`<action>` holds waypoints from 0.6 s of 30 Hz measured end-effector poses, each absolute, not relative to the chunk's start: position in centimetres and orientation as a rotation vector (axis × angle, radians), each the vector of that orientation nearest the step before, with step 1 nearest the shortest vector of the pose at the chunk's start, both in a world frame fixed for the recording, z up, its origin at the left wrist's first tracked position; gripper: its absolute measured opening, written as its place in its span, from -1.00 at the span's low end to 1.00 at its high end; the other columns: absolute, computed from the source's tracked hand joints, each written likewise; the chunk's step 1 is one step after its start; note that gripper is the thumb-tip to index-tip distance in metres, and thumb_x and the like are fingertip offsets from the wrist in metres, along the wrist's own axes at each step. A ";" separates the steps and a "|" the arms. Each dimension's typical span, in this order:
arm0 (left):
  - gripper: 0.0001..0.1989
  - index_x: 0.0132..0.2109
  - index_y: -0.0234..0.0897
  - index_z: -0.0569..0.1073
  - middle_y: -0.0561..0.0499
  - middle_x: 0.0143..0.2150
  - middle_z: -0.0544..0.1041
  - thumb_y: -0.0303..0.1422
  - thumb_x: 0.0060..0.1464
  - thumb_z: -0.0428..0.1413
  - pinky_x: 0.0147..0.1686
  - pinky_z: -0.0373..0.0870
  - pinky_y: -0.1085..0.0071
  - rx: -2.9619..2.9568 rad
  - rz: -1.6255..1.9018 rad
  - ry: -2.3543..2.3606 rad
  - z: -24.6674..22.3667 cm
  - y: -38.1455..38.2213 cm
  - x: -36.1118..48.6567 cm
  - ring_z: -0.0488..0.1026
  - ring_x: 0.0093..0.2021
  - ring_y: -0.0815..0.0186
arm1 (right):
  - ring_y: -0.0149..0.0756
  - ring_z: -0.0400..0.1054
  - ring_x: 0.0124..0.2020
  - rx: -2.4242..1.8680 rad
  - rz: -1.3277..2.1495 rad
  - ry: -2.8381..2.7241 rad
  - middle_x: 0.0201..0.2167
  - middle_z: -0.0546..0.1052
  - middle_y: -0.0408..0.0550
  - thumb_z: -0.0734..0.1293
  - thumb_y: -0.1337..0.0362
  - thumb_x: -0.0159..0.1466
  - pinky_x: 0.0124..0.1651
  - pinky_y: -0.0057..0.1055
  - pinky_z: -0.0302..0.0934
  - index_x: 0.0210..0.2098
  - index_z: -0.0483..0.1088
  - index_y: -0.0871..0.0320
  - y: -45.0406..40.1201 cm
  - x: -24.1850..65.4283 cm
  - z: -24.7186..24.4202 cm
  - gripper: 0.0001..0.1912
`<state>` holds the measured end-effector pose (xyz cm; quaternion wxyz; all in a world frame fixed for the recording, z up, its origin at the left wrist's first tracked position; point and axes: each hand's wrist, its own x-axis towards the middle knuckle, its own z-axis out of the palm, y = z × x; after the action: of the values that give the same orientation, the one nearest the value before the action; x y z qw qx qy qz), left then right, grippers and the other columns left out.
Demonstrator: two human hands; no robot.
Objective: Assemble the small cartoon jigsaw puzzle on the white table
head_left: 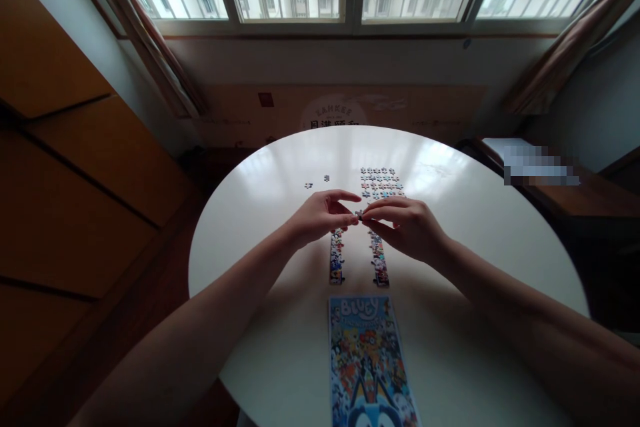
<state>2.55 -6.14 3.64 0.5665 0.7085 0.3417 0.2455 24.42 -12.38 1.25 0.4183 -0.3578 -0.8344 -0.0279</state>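
A small puzzle piece (359,215) is pinched between the fingertips of my right hand (407,221), above the table. My left hand (325,213) reaches in from the other side, its thumb tip at the piece and its index finger stretched out apart from the thumb. Below the hands lie two joined strips of puzzle, a left strip (337,260) and a right strip (380,261); their upper ends are hidden by my hands. Rows of loose pieces (379,179) lie beyond my right hand. Two single pieces lie farther left, one (309,185) nearer than the other (327,178).
A colourful Bluey picture sheet (370,360) lies at the near side of the round white table (250,213). Wooden cabinets (75,180) stand at the left. Barred windows and curtains are beyond, and a wooden surface with papers (530,153) is at the right.
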 end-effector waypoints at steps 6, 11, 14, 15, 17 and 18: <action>-0.77 -0.12 -0.37 0.58 -0.08 -0.33 0.63 -0.31 0.11 0.23 -0.58 0.23 0.55 1.812 0.461 0.861 4.9 -5.2 1.4 0.47 -0.43 0.40 | -0.36 0.56 -0.29 -0.869 -0.028 -2.175 -0.27 0.64 -0.14 0.38 0.26 0.37 -0.28 -0.42 0.43 -0.19 0.54 0.13 -12.9 24.6 1.9 -0.90; -0.78 -0.24 -0.36 0.62 -0.01 -0.45 0.57 -0.25 0.11 0.25 -0.55 0.24 0.55 1.874 0.358 0.821 5.0 -5.3 1.2 0.41 -0.48 0.45 | -0.43 0.51 -0.41 -0.856 -0.041 -2.178 -0.32 0.63 -0.17 0.40 0.25 0.36 -0.41 -0.49 0.34 -0.09 0.47 0.14 -13.4 24.3 2.3 -0.85; -0.76 -0.26 -0.36 0.63 -0.01 -0.46 0.57 -0.23 0.09 0.27 -0.48 0.31 0.52 1.888 0.309 0.775 4.9 -5.4 1.3 0.43 -0.45 0.43 | -0.43 0.53 -0.38 -0.857 -0.030 -2.180 -0.25 0.64 -0.14 0.40 0.25 0.36 -0.40 -0.49 0.35 -0.03 0.43 0.13 -13.4 24.3 2.2 -0.79; -0.76 -0.26 -0.36 0.63 -0.02 -0.46 0.57 -0.23 0.09 0.27 -0.46 0.32 0.51 1.889 0.296 0.763 4.8 -5.5 1.3 0.44 -0.44 0.42 | -0.42 0.53 -0.37 -0.860 -0.027 -2.182 -0.24 0.64 -0.13 0.40 0.25 0.36 -0.40 -0.49 0.36 -0.02 0.42 0.13 -13.4 24.3 2.1 -0.78; -0.76 -0.28 -0.36 0.63 -0.02 -0.46 0.58 -0.23 0.09 0.27 -0.46 0.32 0.51 1.884 0.275 0.746 4.8 -5.5 1.4 0.45 -0.44 0.41 | -0.41 0.54 -0.36 -0.864 -0.011 -2.183 -0.24 0.64 -0.14 0.40 0.24 0.36 -0.39 -0.49 0.36 0.00 0.42 0.11 -13.4 24.3 2.1 -0.76; -0.77 -0.29 -0.36 0.63 -0.02 -0.46 0.58 -0.23 0.09 0.26 -0.47 0.31 0.52 1.883 0.265 0.743 4.8 -5.5 1.5 0.44 -0.45 0.42 | -0.41 0.54 -0.36 -0.863 0.002 -2.182 -0.24 0.64 -0.14 0.40 0.24 0.36 -0.39 -0.49 0.36 0.01 0.41 0.11 -13.4 24.3 2.0 -0.75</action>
<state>1.50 -5.54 4.76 0.5226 0.7864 0.3102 0.1108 24.33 -13.39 2.04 0.3870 -0.3391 -0.8575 0.0009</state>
